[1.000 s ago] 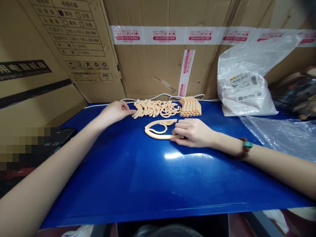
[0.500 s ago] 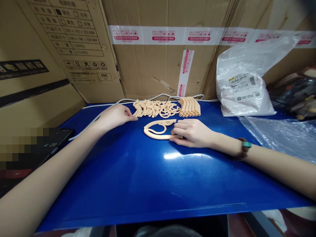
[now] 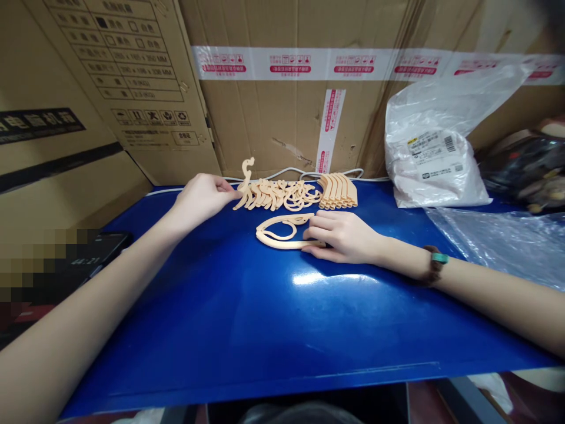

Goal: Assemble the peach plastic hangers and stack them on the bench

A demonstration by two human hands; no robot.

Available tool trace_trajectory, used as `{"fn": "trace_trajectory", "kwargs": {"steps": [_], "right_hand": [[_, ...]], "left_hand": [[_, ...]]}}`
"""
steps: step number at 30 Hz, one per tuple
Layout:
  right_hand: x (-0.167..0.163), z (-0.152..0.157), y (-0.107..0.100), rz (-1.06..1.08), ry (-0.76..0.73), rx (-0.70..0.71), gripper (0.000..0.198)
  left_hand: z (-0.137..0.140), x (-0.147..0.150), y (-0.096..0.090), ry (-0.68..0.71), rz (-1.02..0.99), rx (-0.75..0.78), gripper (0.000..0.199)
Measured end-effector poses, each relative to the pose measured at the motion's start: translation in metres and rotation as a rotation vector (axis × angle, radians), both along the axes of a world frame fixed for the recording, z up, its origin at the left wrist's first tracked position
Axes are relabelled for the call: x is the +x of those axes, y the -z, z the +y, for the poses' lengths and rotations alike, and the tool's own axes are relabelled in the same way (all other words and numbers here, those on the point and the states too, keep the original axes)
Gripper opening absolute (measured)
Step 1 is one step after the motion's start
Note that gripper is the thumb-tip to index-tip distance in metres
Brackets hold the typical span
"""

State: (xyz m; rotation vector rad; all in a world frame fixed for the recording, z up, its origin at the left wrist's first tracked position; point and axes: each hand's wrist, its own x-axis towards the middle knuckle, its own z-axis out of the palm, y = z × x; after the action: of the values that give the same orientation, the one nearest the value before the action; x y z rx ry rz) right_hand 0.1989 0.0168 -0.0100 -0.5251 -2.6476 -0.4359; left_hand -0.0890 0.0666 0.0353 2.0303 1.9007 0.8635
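Note:
Between thumb and fingers, my left hand (image 3: 206,197) pinches a beige plastic hook (image 3: 247,172), raised upright at the left end of a row of similar hooks (image 3: 267,195). My right hand (image 3: 346,237) grips the right side of a beige curved assembly (image 3: 282,243), which looks like a folding hanger lying on the table. An inner ring shows within that assembly; its right end is hidden under my fingers. Behind it lie a heap of beige rings (image 3: 302,195) and a stack of curved beige arms (image 3: 339,191).
The blue table (image 3: 247,318) is backed by a cardboard box (image 3: 265,118), with a white cable along its rear edge. A white plastic bag (image 3: 435,165) and a clear plastic sheet (image 3: 498,241) are at the right. A phone (image 3: 97,253) rests at the left.
My left hand has taken a hook from the left end of the row and lifted it upright. My right hand and the curved assembly stay in place.

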Motion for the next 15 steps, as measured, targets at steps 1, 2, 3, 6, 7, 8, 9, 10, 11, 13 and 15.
{"fn": "trace_trajectory", "kwargs": {"steps": [1,2,3,6,7,8,9,10,11,13,15], "right_hand": [[0.0,-0.001,-0.001,0.027,0.008,0.017,0.033],[-0.001,-0.001,-0.001,0.065,0.023,0.035,0.035],[-0.001,-0.002,-0.002,0.107,0.043,0.055,0.039],[-0.001,-0.003,-0.001,0.215,0.128,0.08,0.045],[-0.001,-0.003,-0.001,0.239,0.154,0.072,0.044],[-0.001,-0.002,0.0,0.256,0.172,0.056,0.043],[-0.001,-0.002,0.0,0.272,0.181,0.035,0.041],[-0.001,-0.001,0.001,0.284,0.185,0.012,0.04],[-0.001,-0.001,0.001,0.291,0.185,-0.01,0.038],[-0.001,0.0,0.002,0.298,0.181,-0.055,0.035],[-0.001,0.001,0.001,0.316,0.17,-0.106,0.033]], "left_hand": [[-0.004,0.006,-0.002,-0.021,-0.027,0.032,0.024],[-0.009,0.014,-0.002,-0.02,-0.065,0.054,0.024],[-0.015,0.023,-0.002,0.025,-0.136,0.072,0.023],[-0.037,0.05,0.007,0.221,-0.238,0.035,0.022],[-0.045,0.058,0.011,0.302,-0.23,0.005,0.024],[-0.052,0.065,0.015,0.353,-0.186,-0.024,0.025],[-0.059,0.07,0.019,0.393,-0.138,-0.032,0.024],[-0.065,0.074,0.022,0.424,-0.106,-0.021,0.023],[-0.07,0.077,0.024,0.454,-0.071,-0.017,0.022],[-0.075,0.079,0.026,0.5,-0.003,0.007,0.02],[-0.076,0.077,0.026,0.539,0.06,0.031,0.018]]}}
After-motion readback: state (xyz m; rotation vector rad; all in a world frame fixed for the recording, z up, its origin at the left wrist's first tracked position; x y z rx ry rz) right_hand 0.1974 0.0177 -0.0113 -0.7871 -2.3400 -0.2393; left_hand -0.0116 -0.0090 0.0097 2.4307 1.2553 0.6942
